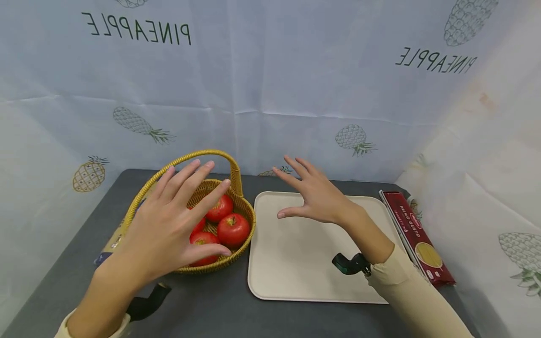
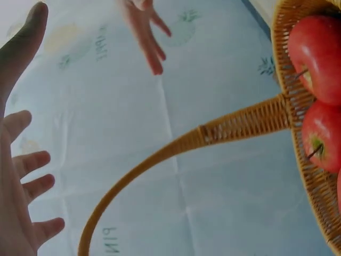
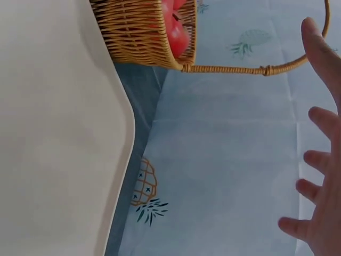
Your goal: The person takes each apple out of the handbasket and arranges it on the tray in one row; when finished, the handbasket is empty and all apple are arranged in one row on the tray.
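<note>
Basket of red apples on worktop, left; left hand in front, fingers spread open. Tray just right of basket, worktop strip along near edge; right hand over tray's far part, fingers likewise spread.

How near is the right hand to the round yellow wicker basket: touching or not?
Apart. The head view shows a gap, the beige rectangular tray visible between the right hand and the round yellow wicker basket.

We count one left hand, one right hand, one basket, at least four apples, one tray, one red packet, one part-hidden packet.
</note>
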Demonstrator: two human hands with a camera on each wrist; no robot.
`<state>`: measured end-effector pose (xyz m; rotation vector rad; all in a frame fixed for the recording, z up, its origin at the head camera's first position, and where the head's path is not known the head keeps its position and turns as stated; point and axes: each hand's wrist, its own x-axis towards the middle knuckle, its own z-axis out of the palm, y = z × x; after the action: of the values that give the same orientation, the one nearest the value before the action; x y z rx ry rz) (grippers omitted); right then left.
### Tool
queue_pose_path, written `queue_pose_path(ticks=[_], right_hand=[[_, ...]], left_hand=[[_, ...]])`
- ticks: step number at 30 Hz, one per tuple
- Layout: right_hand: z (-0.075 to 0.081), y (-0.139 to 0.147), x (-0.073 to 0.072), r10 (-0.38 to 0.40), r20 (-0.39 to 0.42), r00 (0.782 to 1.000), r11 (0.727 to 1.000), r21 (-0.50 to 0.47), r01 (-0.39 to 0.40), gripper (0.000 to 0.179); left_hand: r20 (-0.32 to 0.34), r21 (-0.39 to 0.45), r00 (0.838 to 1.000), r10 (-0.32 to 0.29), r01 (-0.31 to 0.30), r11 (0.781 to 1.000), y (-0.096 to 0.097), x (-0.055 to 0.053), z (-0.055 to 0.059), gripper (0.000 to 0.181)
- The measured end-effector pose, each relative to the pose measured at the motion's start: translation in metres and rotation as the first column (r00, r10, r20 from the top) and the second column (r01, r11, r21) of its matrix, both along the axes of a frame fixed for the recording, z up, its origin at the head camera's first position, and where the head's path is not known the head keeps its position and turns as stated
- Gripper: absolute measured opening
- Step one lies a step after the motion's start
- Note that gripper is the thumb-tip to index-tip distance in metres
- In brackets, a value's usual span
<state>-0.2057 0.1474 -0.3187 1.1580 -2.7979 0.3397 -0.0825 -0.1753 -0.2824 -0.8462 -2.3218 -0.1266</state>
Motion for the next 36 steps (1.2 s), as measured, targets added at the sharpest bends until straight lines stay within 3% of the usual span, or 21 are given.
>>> queue_pose_path(ticks=[4, 12, 22, 28, 31, 36], right_hand=[[0.002, -0.007, -0.004, 0.054, 0.059, 0.997, 0.998, -0.023, -0.053, 0.101], [0.006, -0.020, -0.007, 0.137, 0.172, 0.975, 0.990, -0.044, -0.131, 0.097], [0.006, -0.032, -0.010, 0.160, 0.216, 0.963, 0.987, -0.065, -0.149, 0.093], [0.003, -0.047, -0.012, 0.179, 0.291, 0.940, 0.983, -0.079, -0.163, 0.089], [0.001, -0.055, -0.014, 0.192, 0.334, 0.923, 0.981, -0.077, -0.176, 0.086], [-0.003, -0.067, -0.017, 0.238, 0.400, 0.885, 0.971, -0.121, -0.206, 0.082]], left_hand=[[-0.069, 0.036, 0.997, 0.037, -0.034, 0.999, -0.009, 0.010, 0.003, 0.092], [-0.122, 0.129, 0.987, 0.104, -0.088, 0.988, -0.033, 0.022, 0.004, 0.094], [-0.070, 0.223, 0.973, 0.222, -0.201, 0.954, -0.068, 0.031, -0.025, 0.092], [0.008, 0.313, 0.989, 0.146, -0.141, 0.939, -0.087, 0.033, -0.053, 0.084], [0.018, 0.389, 0.995, 0.094, -0.094, 0.916, -0.092, 0.035, -0.069, 0.080], [0.095, 0.467, 0.993, 0.068, -0.104, 0.878, -0.095, 0.040, -0.082, 0.081]])
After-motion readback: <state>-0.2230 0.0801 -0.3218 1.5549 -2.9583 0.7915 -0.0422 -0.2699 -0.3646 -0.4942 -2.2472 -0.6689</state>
